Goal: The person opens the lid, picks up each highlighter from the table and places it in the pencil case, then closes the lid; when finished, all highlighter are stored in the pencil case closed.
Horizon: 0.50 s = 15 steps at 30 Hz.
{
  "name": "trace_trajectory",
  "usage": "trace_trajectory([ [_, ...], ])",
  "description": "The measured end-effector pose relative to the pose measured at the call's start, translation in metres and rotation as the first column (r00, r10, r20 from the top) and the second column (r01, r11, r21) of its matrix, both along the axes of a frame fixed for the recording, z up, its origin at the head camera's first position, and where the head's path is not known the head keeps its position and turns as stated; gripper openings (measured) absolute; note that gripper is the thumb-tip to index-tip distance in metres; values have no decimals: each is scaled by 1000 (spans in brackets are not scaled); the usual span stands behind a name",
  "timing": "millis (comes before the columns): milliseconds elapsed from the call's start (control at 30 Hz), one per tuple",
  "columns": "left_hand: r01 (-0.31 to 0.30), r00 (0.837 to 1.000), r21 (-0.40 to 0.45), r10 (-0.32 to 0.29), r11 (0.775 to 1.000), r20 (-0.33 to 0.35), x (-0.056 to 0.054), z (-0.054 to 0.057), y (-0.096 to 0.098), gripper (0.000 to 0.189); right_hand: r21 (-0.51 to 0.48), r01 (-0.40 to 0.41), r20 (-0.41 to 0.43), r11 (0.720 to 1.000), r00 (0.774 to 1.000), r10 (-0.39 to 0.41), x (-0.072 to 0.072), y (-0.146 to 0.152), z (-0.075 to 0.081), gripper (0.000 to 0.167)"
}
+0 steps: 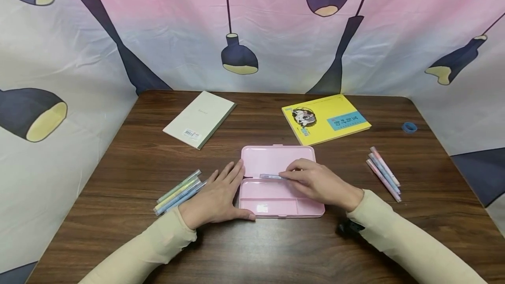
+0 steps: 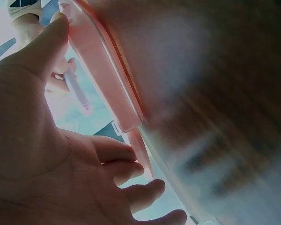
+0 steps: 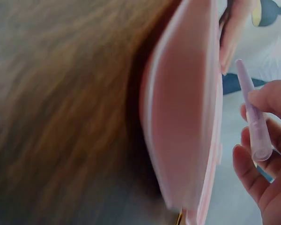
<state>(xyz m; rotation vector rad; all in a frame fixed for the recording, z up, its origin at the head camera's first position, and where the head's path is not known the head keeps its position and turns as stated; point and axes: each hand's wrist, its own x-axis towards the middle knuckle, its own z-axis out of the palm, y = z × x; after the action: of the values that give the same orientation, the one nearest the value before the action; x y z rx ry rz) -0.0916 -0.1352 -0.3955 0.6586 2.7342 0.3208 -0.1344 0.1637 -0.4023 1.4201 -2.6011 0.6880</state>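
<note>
A pink pencil case (image 1: pixel 268 190) lies unfolded on the table, its lid (image 1: pixel 260 157) laid back and its tray split by low dividers. Above the fold between lid and tray, my right hand (image 1: pixel 313 182) pinches a slim marker (image 1: pixel 270 176). In the right wrist view this marker (image 3: pixel 257 133) looks pale purple, with a translucent end. My left hand (image 1: pixel 221 196) rests along the case's left side with fingers spread and straight. Its thumb (image 2: pixel 54 40) touches the front left corner.
Several markers (image 1: pixel 179 193) in green, yellow and blue lie left, partly behind my left hand. More pink and blue markers (image 1: pixel 384 174) lie right. Farther back are a pale green notebook (image 1: pixel 201 117), a yellow book (image 1: pixel 327 119) and a blue tape roll (image 1: pixel 409 127).
</note>
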Motion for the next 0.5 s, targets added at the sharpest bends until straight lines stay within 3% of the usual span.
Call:
trace_trajectory([
  [200,-5,1000,-3,5,1000,-1,0,0,0,124,50,-47,-8,998,999,48,-2,-19,-4,28],
  [500,-5,1000,5,5,1000,7,0,0,0,123,81,-40,-49,996,998,45,0,-42,-5,25],
])
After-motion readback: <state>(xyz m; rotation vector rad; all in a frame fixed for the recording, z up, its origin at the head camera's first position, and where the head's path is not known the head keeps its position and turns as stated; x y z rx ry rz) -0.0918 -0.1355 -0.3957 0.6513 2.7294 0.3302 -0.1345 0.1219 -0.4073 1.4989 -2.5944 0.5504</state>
